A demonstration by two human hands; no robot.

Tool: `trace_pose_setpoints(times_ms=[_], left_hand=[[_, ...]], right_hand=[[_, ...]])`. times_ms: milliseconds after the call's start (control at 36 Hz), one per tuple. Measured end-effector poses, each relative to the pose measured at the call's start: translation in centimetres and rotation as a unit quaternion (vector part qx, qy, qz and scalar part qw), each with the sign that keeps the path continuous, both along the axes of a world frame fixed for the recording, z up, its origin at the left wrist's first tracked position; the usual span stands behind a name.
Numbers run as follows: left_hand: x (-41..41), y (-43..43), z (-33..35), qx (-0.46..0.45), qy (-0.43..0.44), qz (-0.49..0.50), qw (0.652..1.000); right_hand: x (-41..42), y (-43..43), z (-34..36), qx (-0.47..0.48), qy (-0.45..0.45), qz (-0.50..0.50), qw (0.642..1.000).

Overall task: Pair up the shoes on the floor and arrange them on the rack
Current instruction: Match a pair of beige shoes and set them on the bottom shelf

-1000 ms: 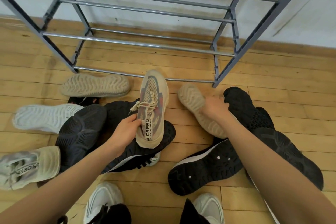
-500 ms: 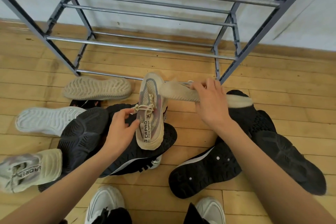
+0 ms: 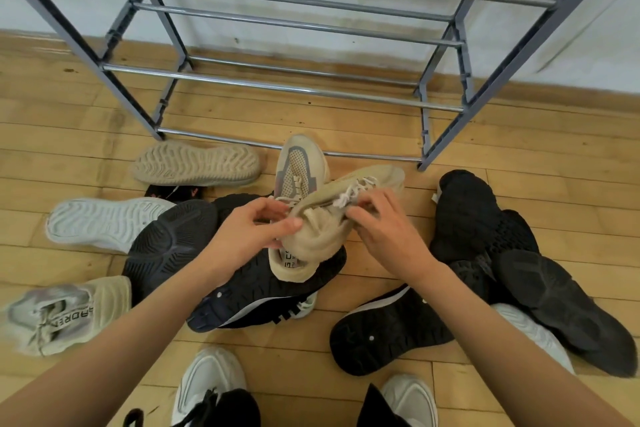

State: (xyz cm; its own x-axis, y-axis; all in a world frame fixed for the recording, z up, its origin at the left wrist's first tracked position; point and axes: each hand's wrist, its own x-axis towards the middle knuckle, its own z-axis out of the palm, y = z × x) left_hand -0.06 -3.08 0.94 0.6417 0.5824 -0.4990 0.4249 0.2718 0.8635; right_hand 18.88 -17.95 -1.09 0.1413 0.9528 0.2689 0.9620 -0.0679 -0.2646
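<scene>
I see both beige shoes at the centre of my view, off the rack [image 3: 277, 88], which stands at 12 o'clock against the wall. The lower shoe [image 3: 298, 166] sits upright with its toe pointing to 12, and its heel rests on a black shoe [image 3: 263, 295]. The top shoe [image 3: 322, 236] lies across it, tilted, with its toe towards 2 o'clock.

My left hand [image 3: 252, 236] is curled round the top shoe's heel, thumb across it. I cannot tell whether its fingers also catch the lower shoe's laces. My right hand [image 3: 388, 232] pinches the top shoe at its collar, just below the white laces.

A beige sole [image 3: 197, 165] lies upturned at 10 o'clock. At 9 a white sole [image 3: 104, 222] does the same, touching a black sole [image 3: 169, 243]. A grey shoe [image 3: 59, 312] lies at 8. More black shoes are heaped at 3 to 4 o'clock [image 3: 467, 211], and another one lies sole up at 5 [image 3: 391, 329]. My own feet in white shoes [image 3: 207, 378] show at 6 o'clock on the wooden floor [image 3: 519, 149].
</scene>
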Motion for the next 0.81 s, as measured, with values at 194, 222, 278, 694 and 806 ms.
trace_pose_setpoints(times_ms=[194,222,278,694,806], left_hand=[[1.1,-1.4,0.0,0.06,0.09,-0.074,0.991],[1.1,-1.4,0.0,0.046,0.085,-0.068,0.993],[0.9,-1.4,0.0,0.018,0.071,-0.058,0.996],[3.4,-3.3,0.2,0.032,0.013,-0.021,0.999],[4.6,-3.6,-0.4,0.16,0.061,-0.118,0.978]], right_hand=[[-0.9,-1.2,-0.8,0.003,0.075,-0.035,0.997],[-0.9,-1.1,-0.8,0.012,0.084,-0.038,0.996],[-0.8,-1.0,-0.6,0.031,0.097,-0.042,0.994],[0.3,2.1,2.0,-0.069,0.667,-0.277,0.689],[1.5,1.2,1.3,-0.049,0.666,-0.305,0.679]])
